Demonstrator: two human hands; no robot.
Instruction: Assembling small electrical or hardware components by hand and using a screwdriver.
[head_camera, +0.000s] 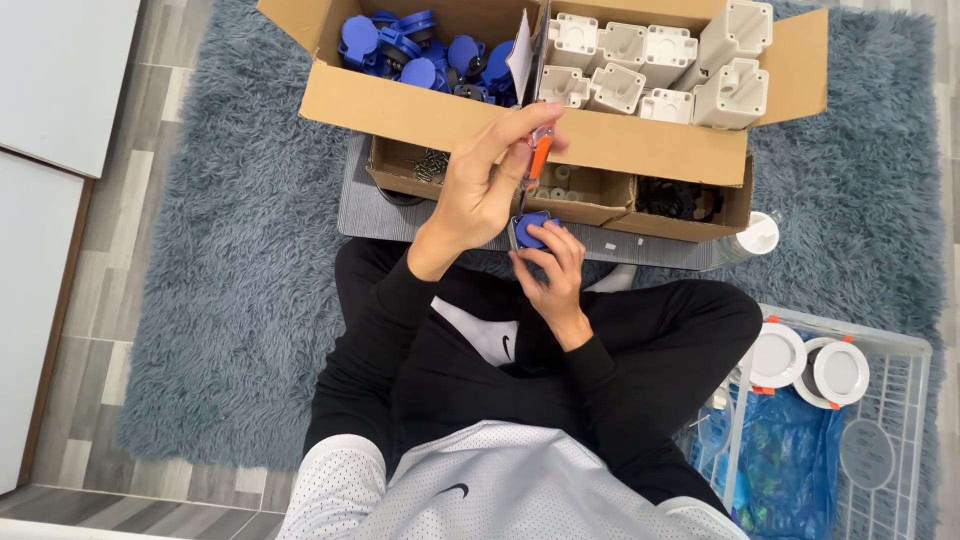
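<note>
I am holding a blue part (531, 229) in front of my lap, just near of the boxes, my right hand (556, 275) pinching it from below while my left hand (480, 190) is closing its fingers round an orange-handled screwdriver (538, 158) standing upright on it. Far of my hands, the big box (640, 140) is holding more blue parts (420, 45) on the left and white housings (650, 60) on the right. I judge the tip could be slipping off sideways if the screwdriver tilts, jabbing my right fingers (560, 245) or dropping a screw into the shaggy rug (230, 250).
</note>
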